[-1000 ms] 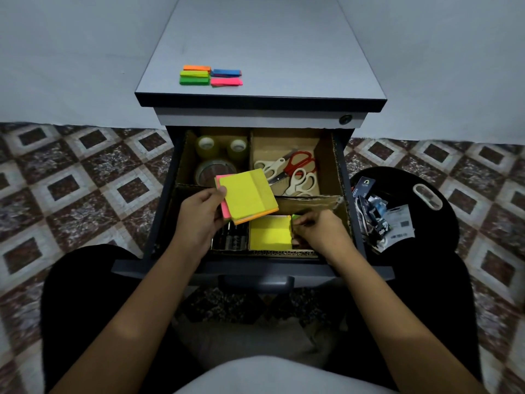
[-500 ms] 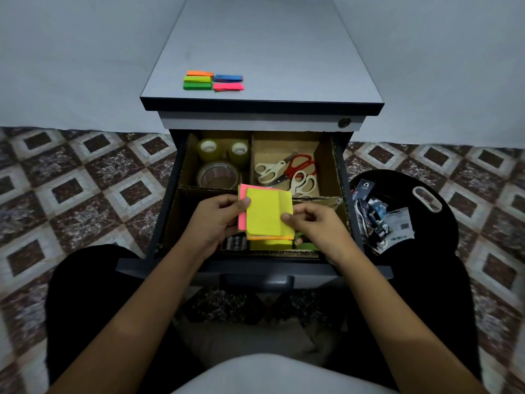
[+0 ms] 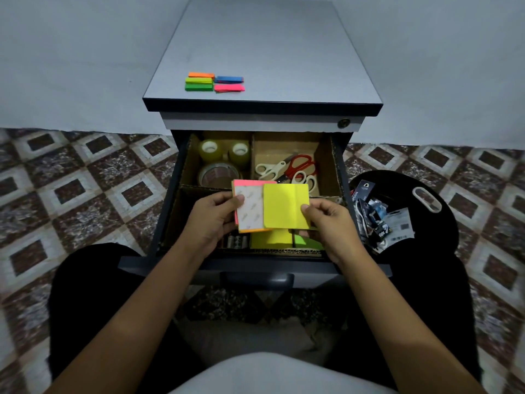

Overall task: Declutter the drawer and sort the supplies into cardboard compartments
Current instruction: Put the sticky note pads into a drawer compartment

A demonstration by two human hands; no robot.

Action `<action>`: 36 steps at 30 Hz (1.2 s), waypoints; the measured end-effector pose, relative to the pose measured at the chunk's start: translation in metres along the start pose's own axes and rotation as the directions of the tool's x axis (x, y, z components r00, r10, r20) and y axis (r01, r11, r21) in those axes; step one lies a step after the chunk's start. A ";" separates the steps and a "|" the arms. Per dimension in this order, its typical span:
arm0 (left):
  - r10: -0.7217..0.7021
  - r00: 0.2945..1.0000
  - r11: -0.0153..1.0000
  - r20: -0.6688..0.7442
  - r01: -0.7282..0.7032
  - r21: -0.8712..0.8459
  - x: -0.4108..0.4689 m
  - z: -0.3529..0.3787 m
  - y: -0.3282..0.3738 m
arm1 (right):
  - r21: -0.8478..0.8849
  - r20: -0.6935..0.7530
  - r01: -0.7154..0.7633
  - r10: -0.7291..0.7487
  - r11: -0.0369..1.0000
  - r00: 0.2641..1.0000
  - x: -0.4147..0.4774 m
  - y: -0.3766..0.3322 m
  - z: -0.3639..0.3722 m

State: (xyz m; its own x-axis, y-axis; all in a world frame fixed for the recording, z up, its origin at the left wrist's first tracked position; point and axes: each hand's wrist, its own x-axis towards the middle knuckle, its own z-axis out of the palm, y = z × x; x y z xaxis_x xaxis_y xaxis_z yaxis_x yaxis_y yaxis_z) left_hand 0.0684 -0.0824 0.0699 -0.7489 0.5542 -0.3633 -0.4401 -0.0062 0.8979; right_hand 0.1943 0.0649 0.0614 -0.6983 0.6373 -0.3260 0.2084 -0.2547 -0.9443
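Drawer [image 3: 142,265]: pulled out from the cabinet front, below the tabletop [image 3: 270,52].
Above and behind the drawer: index tab strips [image 3: 215,81] lie on the tabletop, over the drawer's left half.
Drawer, rear-left compartment: tape rolls [image 3: 220,160].
Drawer, rear-right compartment: scissors [image 3: 287,170], across a cardboard divider [image 3: 251,155] from the tape rolls.
Drawer, front compartment: loose note pads [image 3: 271,240] right of centre, with a row of small cylinders [image 3: 235,241] just left of them.
Over the drawer's middle: the left hand [image 3: 211,220] holds a note pad stack [image 3: 250,209]. The right hand [image 3: 329,223] holds a single pad [image 3: 284,206], which overlaps the stack's right edge.
Right of the drawer: a round stool [image 3: 443,223] on the floor, with packets [image 3: 377,220] on its drawer side.
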 end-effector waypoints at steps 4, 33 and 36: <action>0.051 0.981 0.991 -0.186 -0.073 -0.116 0.003 -0.004 0.002 | -0.003 -0.065 -0.067 0.066 0.998 0.996 0.003 0.000 -0.004; 0.033 0.981 0.987 -0.193 -0.062 -0.149 0.003 -0.007 0.002 | -0.419 -0.019 -0.162 0.170 0.893 0.985 0.018 0.019 0.000; 0.047 0.988 0.990 -0.144 -0.066 -0.127 0.001 -0.005 0.003 | -0.468 -0.051 -0.106 0.093 0.877 0.994 0.016 0.016 0.001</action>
State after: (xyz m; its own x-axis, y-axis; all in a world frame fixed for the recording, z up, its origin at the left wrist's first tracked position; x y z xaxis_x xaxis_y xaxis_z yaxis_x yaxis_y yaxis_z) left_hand 0.0639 -0.0865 0.0713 -0.8323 0.4279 -0.3524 -0.4492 -0.1482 0.8811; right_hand 0.1856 0.0704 0.0407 -0.6400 0.6474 -0.4139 0.5774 0.0498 -0.8149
